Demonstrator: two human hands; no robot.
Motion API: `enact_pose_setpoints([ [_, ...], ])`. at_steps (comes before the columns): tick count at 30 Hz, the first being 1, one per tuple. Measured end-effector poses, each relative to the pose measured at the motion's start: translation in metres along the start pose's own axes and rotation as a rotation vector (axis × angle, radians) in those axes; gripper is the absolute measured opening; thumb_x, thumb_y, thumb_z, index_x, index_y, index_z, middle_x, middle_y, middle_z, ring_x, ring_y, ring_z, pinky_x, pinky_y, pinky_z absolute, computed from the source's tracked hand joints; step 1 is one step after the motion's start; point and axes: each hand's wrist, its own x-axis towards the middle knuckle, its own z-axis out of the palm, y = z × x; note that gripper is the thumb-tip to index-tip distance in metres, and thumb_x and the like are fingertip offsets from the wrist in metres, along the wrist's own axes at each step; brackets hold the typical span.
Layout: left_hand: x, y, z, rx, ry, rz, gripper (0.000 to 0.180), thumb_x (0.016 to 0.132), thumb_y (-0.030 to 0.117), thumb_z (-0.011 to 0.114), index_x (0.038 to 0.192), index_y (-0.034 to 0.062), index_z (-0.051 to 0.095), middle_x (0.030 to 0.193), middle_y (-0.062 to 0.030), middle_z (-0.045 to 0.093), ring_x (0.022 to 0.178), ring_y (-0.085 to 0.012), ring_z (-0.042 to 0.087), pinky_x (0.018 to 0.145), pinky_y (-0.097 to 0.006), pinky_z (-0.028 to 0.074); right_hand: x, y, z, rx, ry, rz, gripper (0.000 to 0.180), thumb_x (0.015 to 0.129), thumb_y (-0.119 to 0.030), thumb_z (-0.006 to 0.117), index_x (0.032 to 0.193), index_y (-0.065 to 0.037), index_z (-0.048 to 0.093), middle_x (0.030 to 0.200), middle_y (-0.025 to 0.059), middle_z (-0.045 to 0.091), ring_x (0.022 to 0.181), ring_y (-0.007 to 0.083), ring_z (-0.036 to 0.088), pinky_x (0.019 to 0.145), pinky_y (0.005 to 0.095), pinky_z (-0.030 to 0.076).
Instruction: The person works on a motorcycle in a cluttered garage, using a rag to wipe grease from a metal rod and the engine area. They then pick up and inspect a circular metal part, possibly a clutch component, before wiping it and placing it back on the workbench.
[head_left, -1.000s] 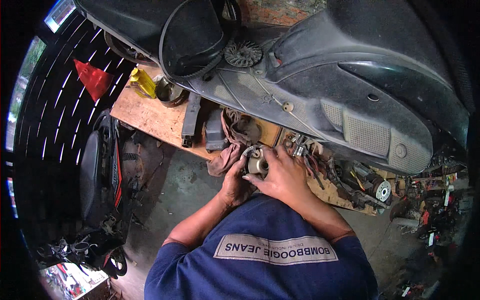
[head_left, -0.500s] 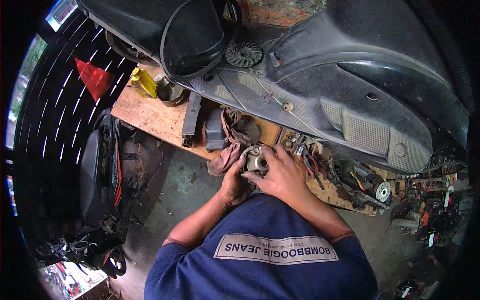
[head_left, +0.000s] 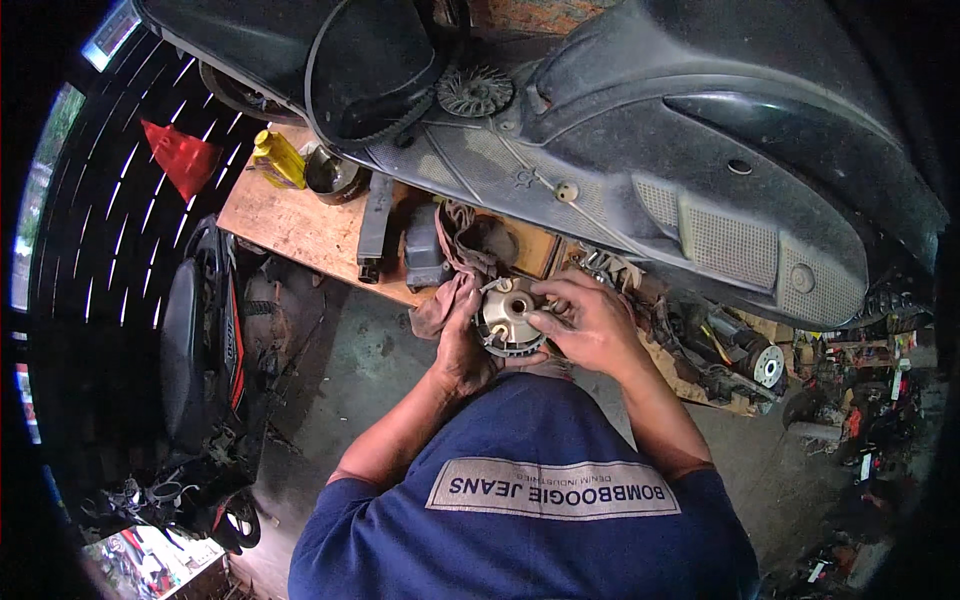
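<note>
Before my chest, just off the near edge of the workbench, I hold a round metal scooter variator (head_left: 509,314) with a pale plate, a central hole and a toothed dark rim. My left hand (head_left: 463,345) is wrapped round its left side, some fingers hidden beneath. On the right side, my right hand (head_left: 590,325) grips the rim with bent fingers, its thumb against the plate. A pinkish rag (head_left: 436,308) lies beside my left hand at the bench edge, close to a dark grey plastic box (head_left: 424,252).
A grey scooter body (head_left: 720,200) spans the back, with a finned fan disc (head_left: 475,92) and drive belt (head_left: 310,75) on it. On the wooden bench (head_left: 285,235) stand a yellow bottle (head_left: 280,161) and a round pan (head_left: 332,182). Engine parts (head_left: 725,355) lie at right.
The variator's face now shows more fully. My right hand has shifted right, from over the part to its side, uncovering the plate and toothed rim.
</note>
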Motion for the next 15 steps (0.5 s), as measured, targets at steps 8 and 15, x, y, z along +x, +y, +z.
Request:
enact_pose_setpoints([
  [8,0.006,-0.001,0.003,0.168,0.004,0.142,0.055,0.096,0.057,0.042,0.135,0.0176,0.047,0.133,-0.0083,0.054,0.114,-0.0311,0.060,0.088,-0.062,0.051,-0.010,0.011,0.004,0.000,-0.011,-0.095,0.057,0.070,-0.027,0.083,0.121,-0.008,0.063,0.122,0.0120,0.057,0.111,0.0312,0.059,0.093,0.0395,0.048],
  [15,0.006,-0.002,0.009,0.110,-0.056,0.164,0.041,0.098,0.040,0.047,0.132,0.0169,0.044,0.125,-0.0051,0.055,0.112,-0.0241,0.059,0.093,-0.043,0.052,-0.015,-0.004,0.006,-0.115,-0.015,-0.091,0.074,0.067,-0.035,0.084,0.130,-0.009,0.055,0.127,0.0112,0.050,0.115,0.0329,0.055,0.096,0.0421,0.046],
])
